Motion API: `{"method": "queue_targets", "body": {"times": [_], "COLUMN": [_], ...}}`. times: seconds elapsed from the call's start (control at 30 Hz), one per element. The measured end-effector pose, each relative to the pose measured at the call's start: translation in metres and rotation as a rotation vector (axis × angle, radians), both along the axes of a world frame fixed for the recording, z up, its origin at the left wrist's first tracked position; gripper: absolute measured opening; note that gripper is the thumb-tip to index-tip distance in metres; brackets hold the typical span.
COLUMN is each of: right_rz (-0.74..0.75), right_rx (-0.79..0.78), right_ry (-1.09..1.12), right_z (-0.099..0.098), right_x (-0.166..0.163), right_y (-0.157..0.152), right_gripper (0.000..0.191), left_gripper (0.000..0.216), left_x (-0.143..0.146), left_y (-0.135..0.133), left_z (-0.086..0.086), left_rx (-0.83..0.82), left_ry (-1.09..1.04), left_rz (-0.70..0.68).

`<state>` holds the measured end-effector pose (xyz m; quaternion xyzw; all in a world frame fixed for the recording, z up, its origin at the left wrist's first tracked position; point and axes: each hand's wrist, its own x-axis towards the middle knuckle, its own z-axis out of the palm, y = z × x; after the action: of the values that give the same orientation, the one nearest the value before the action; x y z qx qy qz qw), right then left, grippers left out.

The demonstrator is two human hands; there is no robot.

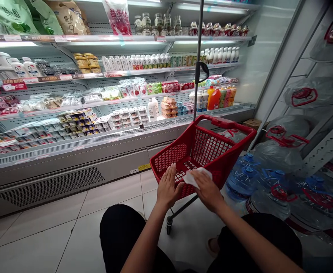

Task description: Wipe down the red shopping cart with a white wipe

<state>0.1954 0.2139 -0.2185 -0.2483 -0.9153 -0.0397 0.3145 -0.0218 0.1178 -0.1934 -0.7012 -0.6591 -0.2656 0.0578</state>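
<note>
A red plastic shopping cart (170,151) with a grid-like basket stands before me. My left hand (168,189) lies at the basket's near side, its fingers stretched out and held together, with nothing in it. Just to the right, my right hand (206,189) has a white tissue (193,177) under its fingers, over the near right side of the basket. Whether the tissue touches the red plastic I cannot tell. The cart's lower frame and one wheel (169,224) show below my hands.
A lit refrigerated display case (69,159) with dairy goods and drinks runs behind the cart. Large blue-capped water bottles (244,174) stand on the floor at right, beside a metal rack (321,148) of more bottles. A dark pole (199,45) rises behind the cart. My knees flank the near floor.
</note>
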Motion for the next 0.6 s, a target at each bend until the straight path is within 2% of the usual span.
{"method": "queue_targets", "body": {"times": [0.07,0.13,0.27,0.37,0.47,0.53,0.6], "right_rz": [0.069,0.058,-0.126,-0.279,-0.268,-0.177,-0.063], "right_rx": [0.006,0.039,0.066,0.086,0.080,0.076,0.060], "right_ry": [-0.050,-0.062,0.019,0.046,0.058,0.061,0.036], "right_z": [0.001,0.008,0.029,0.037,0.026,0.012,0.000], "right_x": [-0.005,0.010,0.077,0.106,0.086,0.052,0.018], "right_y": [-0.007,0.007,0.066,0.087,0.068,0.041,0.013], "right_gripper": [0.062,0.059,0.057,0.058,0.059,0.064,0.068], "left_gripper": [0.079,0.078,0.075,0.074,0.074,0.076,0.077], "left_x": [-0.004,-0.009,-0.022,-0.030,-0.024,-0.010,0.009], "left_y": [-0.001,-0.002,-0.002,0.001,0.006,0.014,0.023], "left_z": [0.001,0.002,0.003,0.003,0.004,0.007,0.010], "left_rx": [0.005,0.010,-0.003,-0.005,-0.020,-0.019,0.003], "left_ry": [0.010,0.015,0.000,-0.012,-0.008,0.013,0.052], "left_rz": [-0.012,-0.004,0.041,0.062,0.112,0.115,0.053]}}
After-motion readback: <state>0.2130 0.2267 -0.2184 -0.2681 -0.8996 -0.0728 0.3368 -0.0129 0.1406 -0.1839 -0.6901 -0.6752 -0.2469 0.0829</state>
